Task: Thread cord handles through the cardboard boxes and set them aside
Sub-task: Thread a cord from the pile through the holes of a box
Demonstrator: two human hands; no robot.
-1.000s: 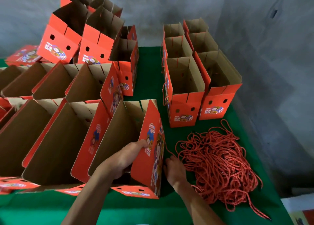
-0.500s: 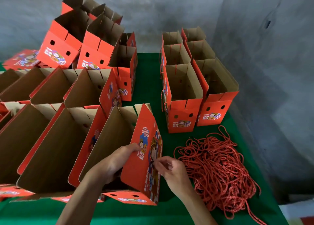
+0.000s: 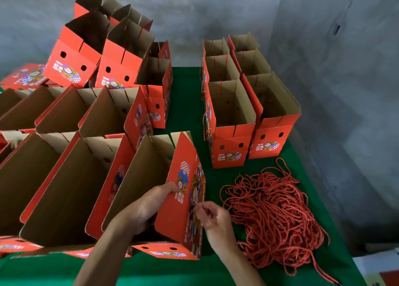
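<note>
Currently I have the nearest open red cardboard box (image 3: 183, 201) standing at the front edge of the green cloth-covered table (image 3: 185, 95), just left of the loose heap of red twisted cord lengths (image 3: 274, 214). My left hand (image 3: 144, 208) grips the box's right wall from inside, thumb over the top edge onto the printed red face, fingers out of sight behind the panel. My right hand (image 3: 212, 217) sits against the outer printed face of that same wall, fingertips pinched together at a spot on the artwork; I cannot tell whether a cord end is between them, as the detail is too small and blurred.

Layout notes:
- Left of the held box, rows of open red boxes with brown interiors (image 3: 64, 177) stand close together, walls touching.
- Behind them, a stack of red boxes tipped on their sides (image 3: 99, 54) shows paired round holes in the end panels.
- Right of centre, a double row of upright red boxes (image 3: 235, 117) stands apart from the left group, with green cloth between; thin red cord loops hang on the left faces of some of these.
- Grey concrete wall (image 3: 323, 70) runs behind and to the right of the table.
</note>
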